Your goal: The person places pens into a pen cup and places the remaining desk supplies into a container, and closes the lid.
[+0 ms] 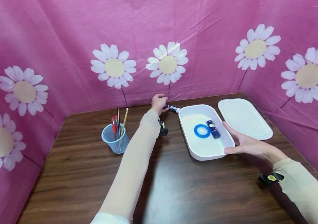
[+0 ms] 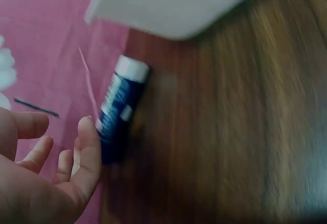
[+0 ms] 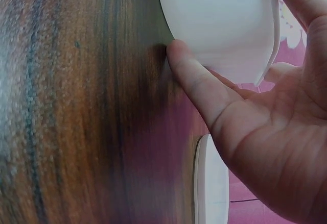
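Observation:
My left hand [image 1: 159, 103] reaches to the table's back edge, beside a dark blue tube with a white end [image 1: 173, 108] that looks like a glue stick. In the left wrist view the fingers are loosely bent next to this tube [image 2: 122, 104], not wrapped round it; whether a fingertip touches it I cannot tell. My right hand [image 1: 245, 144] holds the near right corner of a white plastic container [image 1: 185, 133], thumb and fingers spread on its sides. Inside the container lie a blue tape roll [image 1: 196, 132] and a dark blue glue stick [image 1: 213, 129].
A white lid [image 1: 245, 118] lies flat to the right of the container. On the left stands a light blue mesh cup [image 1: 116, 143] with red pens [image 1: 114, 125], a pencil [image 1: 124, 121] and a dark stick [image 1: 118, 119]. Pink flowered cloth [image 1: 203, 74] hangs around the wooden table [image 1: 91, 186].

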`<control>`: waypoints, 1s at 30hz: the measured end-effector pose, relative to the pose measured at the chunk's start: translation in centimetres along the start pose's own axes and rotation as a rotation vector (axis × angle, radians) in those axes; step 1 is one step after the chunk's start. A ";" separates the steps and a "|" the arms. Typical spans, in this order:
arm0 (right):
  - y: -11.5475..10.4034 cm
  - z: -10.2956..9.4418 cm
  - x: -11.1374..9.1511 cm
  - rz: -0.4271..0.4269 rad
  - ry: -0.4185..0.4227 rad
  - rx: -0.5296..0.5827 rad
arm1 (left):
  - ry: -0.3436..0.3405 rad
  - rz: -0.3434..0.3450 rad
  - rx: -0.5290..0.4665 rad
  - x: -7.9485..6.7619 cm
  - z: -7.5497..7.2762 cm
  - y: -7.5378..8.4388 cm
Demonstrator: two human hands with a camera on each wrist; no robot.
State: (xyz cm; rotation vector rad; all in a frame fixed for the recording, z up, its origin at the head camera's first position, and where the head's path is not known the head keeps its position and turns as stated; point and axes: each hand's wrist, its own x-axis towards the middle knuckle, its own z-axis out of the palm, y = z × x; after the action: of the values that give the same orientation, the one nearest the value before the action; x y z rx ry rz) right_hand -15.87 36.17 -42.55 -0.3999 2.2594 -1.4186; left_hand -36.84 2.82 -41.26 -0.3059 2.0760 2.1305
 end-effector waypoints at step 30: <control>0.3 -0.2 0.1 0.013 0.007 -0.039 | -0.341 -0.109 -0.036 2.6 -3.4 -3.4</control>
State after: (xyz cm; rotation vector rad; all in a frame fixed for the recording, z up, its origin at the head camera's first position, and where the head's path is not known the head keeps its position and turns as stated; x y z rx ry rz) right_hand -16.10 36.39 -42.75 -0.3929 2.2943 -1.3735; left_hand -38.40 -0.53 -45.27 -0.0514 1.7901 1.9953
